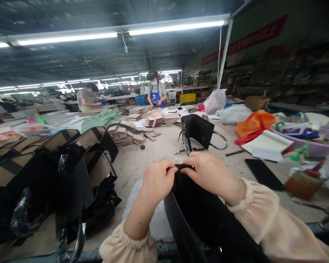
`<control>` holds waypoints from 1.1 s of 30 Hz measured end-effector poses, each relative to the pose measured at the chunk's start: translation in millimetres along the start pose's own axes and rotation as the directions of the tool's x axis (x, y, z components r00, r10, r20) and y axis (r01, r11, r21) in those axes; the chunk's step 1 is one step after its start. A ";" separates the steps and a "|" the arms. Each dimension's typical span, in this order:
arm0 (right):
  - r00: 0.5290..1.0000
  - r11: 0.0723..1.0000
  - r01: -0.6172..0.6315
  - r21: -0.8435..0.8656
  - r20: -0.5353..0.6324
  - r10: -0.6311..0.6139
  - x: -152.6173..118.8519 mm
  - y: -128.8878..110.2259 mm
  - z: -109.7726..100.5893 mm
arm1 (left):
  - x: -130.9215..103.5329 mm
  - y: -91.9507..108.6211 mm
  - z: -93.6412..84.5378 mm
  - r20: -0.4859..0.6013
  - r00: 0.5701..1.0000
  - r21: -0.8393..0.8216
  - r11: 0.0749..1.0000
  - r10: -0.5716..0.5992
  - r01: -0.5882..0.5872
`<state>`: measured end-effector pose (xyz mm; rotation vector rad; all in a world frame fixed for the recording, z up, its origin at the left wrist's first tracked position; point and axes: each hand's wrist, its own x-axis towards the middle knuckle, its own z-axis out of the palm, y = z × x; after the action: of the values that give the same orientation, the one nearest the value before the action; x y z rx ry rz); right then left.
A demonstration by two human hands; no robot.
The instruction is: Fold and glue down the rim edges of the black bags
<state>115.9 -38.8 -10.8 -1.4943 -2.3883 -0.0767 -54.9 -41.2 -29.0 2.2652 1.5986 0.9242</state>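
A black handbag (208, 219) stands open-topped in front of me, its far end pointing away. At that far end my left hand (158, 179) pinches the top edge between thumb and fingers. Close beside it, my right hand (211, 173) grips the same edge, thumb on the inner side. The fingertips of both hands nearly meet there. Just beyond my hands another black handbag (199, 131) rests on the table, its handles wrapped in clear plastic. Several unfinished black bags (94, 164) with beige insides crowd the left side.
Stacks of cut pieces (134, 114) lie farther back on the worktable (131, 157). To the right are a phone (263, 173), a notepad (267, 144), a purple basin (315, 146) and a bottle with amber liquid (304, 182). Two people (155, 93) work across the table.
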 end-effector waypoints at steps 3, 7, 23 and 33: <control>1.000 1.000 0.014 -0.024 0.007 -0.013 1.1 0.9 0.2 | -0.4 0.6 0.2 -0.009 1.000 -0.001 1.000 -0.007 0.007; 0.999 0.999 0.032 -0.027 0.018 -0.031 1.9 1.3 1.0 | -1.1 1.1 -0.2 -0.009 1.000 0.004 1.000 -0.016 0.016; 1.000 0.999 0.020 -0.048 0.013 -0.019 4.7 0.2 2.2 | 0.0 -0.2 3.8 -0.036 0.999 0.032 0.999 -0.037 0.038; 0.999 0.999 0.036 0.029 0.033 -0.037 10.7 2.9 2.5 | -1.6 0.9 4.1 -0.064 0.991 0.008 0.993 -0.114 0.114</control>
<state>113.6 -27.7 -10.3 -1.4501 -2.4337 -0.0255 -52.1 -42.3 -32.3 2.1466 1.7441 0.9684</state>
